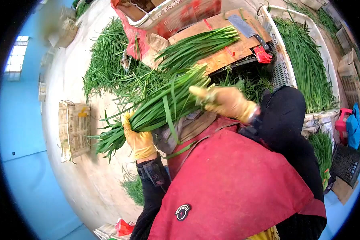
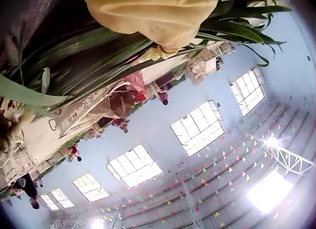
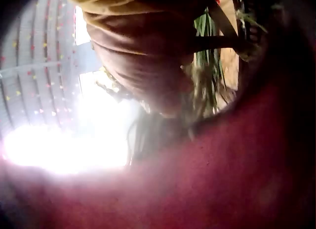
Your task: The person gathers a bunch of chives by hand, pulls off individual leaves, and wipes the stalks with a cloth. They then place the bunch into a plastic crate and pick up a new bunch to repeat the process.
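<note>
The left hand [image 1: 140, 141] wears a yellow glove [image 2: 148, 14], its thin material smooth in places and softly creased in others; the right hand [image 1: 230, 104] wears a similar yellow glove [image 3: 143, 43], gathered in folds near its upper part. A black sleeve [image 1: 149, 200] covers the left arm, and a dark, boxy device [image 1: 156, 174] sits at that wrist. A broad, deep red apron [image 1: 232, 184] spreads over the front, bearing a small black badge [image 1: 183, 212] with a pale outline and lettering too small to read surely. Black trousers [image 1: 286, 112] cover the leg, and yellow patterned cloth [image 1: 268, 234] shows below the apron.
</note>
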Tool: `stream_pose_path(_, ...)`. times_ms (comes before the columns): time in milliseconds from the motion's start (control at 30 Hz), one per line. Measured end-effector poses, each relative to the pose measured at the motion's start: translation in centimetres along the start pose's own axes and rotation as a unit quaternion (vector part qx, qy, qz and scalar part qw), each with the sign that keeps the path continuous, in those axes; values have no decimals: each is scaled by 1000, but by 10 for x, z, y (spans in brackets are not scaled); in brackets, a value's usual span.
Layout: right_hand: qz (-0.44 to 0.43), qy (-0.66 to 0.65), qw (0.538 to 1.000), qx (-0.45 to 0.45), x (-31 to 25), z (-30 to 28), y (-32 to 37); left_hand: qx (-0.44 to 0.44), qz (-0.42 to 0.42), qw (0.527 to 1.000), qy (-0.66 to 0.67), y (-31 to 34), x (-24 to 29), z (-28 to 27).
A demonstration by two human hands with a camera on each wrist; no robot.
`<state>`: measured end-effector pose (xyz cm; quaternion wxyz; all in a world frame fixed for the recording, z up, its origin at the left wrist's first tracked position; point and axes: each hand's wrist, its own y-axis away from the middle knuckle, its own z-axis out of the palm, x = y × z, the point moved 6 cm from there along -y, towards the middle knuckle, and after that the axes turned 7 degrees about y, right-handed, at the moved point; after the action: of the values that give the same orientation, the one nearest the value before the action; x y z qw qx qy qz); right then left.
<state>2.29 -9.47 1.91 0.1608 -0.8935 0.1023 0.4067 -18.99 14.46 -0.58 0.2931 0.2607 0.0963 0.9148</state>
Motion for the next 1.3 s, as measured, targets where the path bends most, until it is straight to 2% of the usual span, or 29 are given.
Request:
stream_pose_path(33, 13, 96, 994, -48, 7, 19, -1, 16, 4, 1000, -6, 0, -1, 1)
stream_pose_path(100, -2, 167, 985, -42, 14, 29, -4, 52, 13, 998, -18, 1, -1, 2)
stream_pose_path(200, -14, 201, 978, -48, 18, 30, -8, 35, 28, 999, -18, 0, 4, -1)
stream_pose_path(333, 23, 182, 980, -77, 10, 27, -15, 49, 39, 997, -38, 1, 1, 3)
stream_pose_path(433, 63, 217, 967, -116, 22, 17, -18, 50, 38, 998, -23, -2, 3, -2)
stream_pose_path(500, 94, 207, 971, -75, 30, 3, -11, 49, 41, 998, -27, -2, 4, -1)
stream_pose_path(567, 46, 173, 983, -50, 46, 3, -3, 36, 24, 998, -33, 0, 2, 2)
stream_pose_path(667, 120, 193, 973, -44, 62, -9, 11, 51, 33, 997, -37, 2, 4, 1)
stream_pose_path(767, 53, 89, 995, -7, 30, -11, 6, 49, 51, 996, -47, 4, 2, 3)
stream_pose_path(800, -3, 96, 995, 16, 18, -1, 3, 42, 55, 996, -53, 5, 1, 4)
stream_pose_path(833, 41, 154, 986, -45, 0, 1, -4, 40, 54, 996, -52, 5, 1, 3)
stream_pose_path(900, 29, 210, 976, -38, 3, 20, -15, 35, 54, 997, -48, 1, 2, 2)
stream_pose_path(933, 21, 196, 980, -11, 8, 19, -16, 86, 46, 994, -46, 3, 0, 4)
stream_pose_path(1000, 3, 162, 986, 36, 18, 16, -16, 71, 45, 996, -38, 0, 2, 0)
stream_pose_path(1033, -33, 92, 990, 98, 18, 7, -13, 66, 44, 996, -35, 0, 4, -3)
stream_pose_path(1167, 86, 89, 992, 18, 33, -19, 4, 80, 31, 996, -6, -3, 5, -11)
stream_pose_path(1233, 137, 199, 970, 15, 100, -13, 27, 66, 38, 997, -7, -4, 5, -10)
stream_pose_path(1267, 240, 250, 935, -73, 114, -18, 35, 59, 42, 997, -8, -4, 5, -10)
stream_pose_path(1300, 340, 295, 879, -160, 125, -26, 46, 62, 32, 998, 1, -4, 4, -10)
